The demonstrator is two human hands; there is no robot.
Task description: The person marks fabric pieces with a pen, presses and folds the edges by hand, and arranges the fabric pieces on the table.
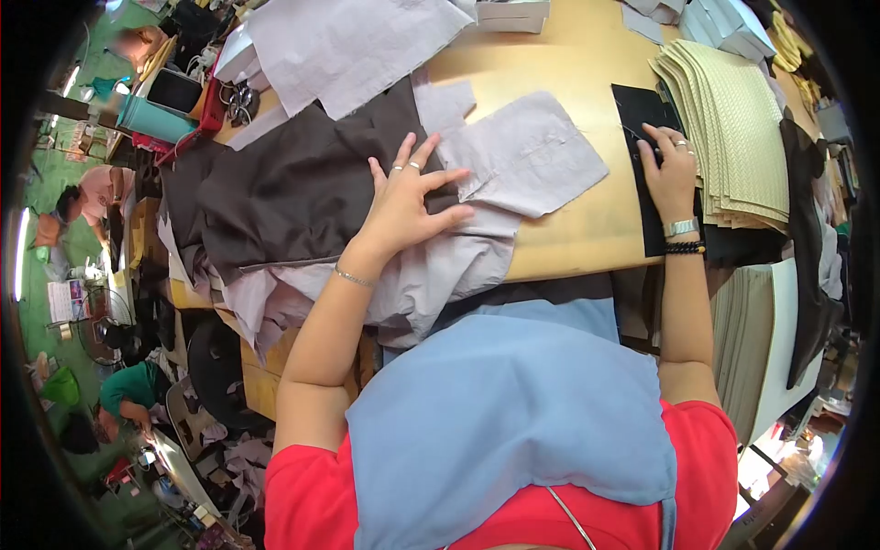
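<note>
My left hand [410,200] lies with spread fingers over the dark brown fabric [302,179] and the edge of a pale lilac fabric piece [536,151]. More lilac fabric [403,293] hangs in folds over the front of the table. On the right, my right hand [672,174] rests on a flat black piece [632,115] beside a stack of cream textured sheets [733,137]. Its fingers are bent, and anything between the fingertips is too small to make out.
The yellow wooden table [577,243] has another lilac fabric piece [357,46] at its back left. Scissors [241,103] lie near a red tray [213,105] and a teal box [156,117]. At far left, one person [96,197] and another in green [128,390] are nearby.
</note>
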